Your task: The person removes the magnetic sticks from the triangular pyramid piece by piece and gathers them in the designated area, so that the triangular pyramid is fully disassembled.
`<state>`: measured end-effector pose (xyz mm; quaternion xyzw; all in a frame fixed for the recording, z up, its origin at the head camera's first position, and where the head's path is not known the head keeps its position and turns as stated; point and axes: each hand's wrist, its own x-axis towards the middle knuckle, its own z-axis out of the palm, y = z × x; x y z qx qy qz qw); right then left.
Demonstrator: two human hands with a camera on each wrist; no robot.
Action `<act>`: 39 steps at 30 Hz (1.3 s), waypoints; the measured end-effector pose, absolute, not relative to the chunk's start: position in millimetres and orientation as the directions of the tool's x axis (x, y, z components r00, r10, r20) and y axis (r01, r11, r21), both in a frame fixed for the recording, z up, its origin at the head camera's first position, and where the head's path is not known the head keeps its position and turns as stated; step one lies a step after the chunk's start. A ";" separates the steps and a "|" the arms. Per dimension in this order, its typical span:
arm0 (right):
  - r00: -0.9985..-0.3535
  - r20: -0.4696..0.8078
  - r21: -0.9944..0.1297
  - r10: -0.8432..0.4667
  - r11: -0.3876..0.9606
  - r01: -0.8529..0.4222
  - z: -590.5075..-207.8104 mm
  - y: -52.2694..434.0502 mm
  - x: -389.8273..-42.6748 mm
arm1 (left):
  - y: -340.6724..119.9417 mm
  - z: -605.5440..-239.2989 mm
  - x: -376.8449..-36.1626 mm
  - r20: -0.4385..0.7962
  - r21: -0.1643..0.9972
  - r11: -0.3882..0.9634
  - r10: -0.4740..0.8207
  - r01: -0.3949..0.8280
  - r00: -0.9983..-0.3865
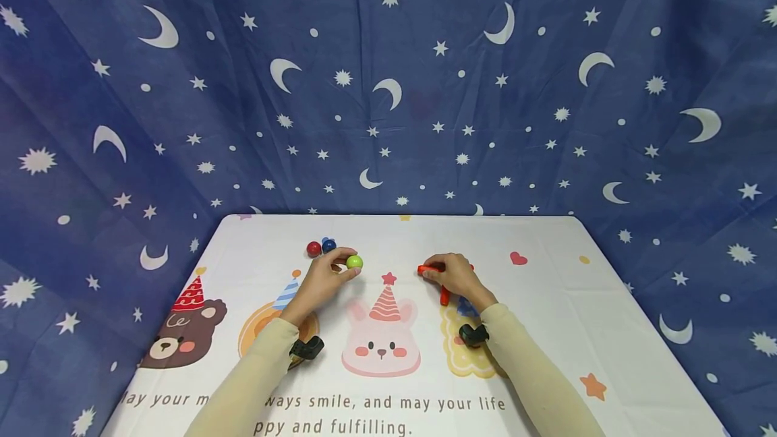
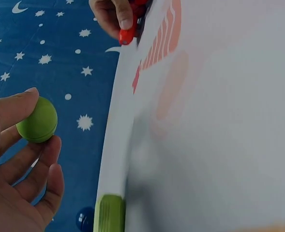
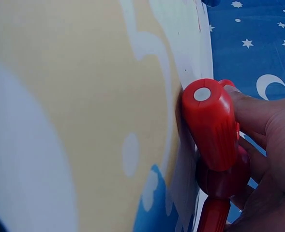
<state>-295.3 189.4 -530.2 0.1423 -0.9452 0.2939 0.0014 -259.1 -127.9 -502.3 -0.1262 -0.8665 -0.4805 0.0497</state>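
My left hand (image 1: 324,282) pinches a small green ball (image 2: 37,121) between thumb and fingers, held up over the far part of the table. In the head view that hand is just in front of a red ball (image 1: 313,249) and a blue ball (image 1: 328,245). My right hand (image 1: 455,275) grips a red magnetic rod (image 1: 428,269), with its fingers on top. Joined around a dark red ball (image 3: 227,174) in the right wrist view are a red rod with a pale round end (image 3: 210,128) and another red rod (image 3: 214,215). The palm hides part of this piece.
A green rod (image 2: 111,215) lies near the left hand in the left wrist view. The white tablecloth (image 1: 546,329) carries printed animals and lettering. Behind the table's far edge hangs a blue curtain (image 1: 419,154) with moons and stars.
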 end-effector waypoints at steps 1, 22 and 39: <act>-0.959 0.085 -0.555 -0.269 0.787 -0.270 -530.0 189.3 -295.2 | -130.7 -502.0 -258.5 0.207 0.818 0.511 0.167 0.264 -0.964; -0.967 0.056 -0.565 -0.248 0.791 -0.236 -529.2 187.7 -294.8 | -183.6 -509.0 -261.8 0.234 0.783 0.579 0.065 0.227 -0.970; -0.967 0.067 -0.560 -0.246 0.793 -0.240 -531.0 188.6 -296.0 | -209.9 -523.9 -269.7 0.158 0.806 0.580 -0.023 0.115 -0.987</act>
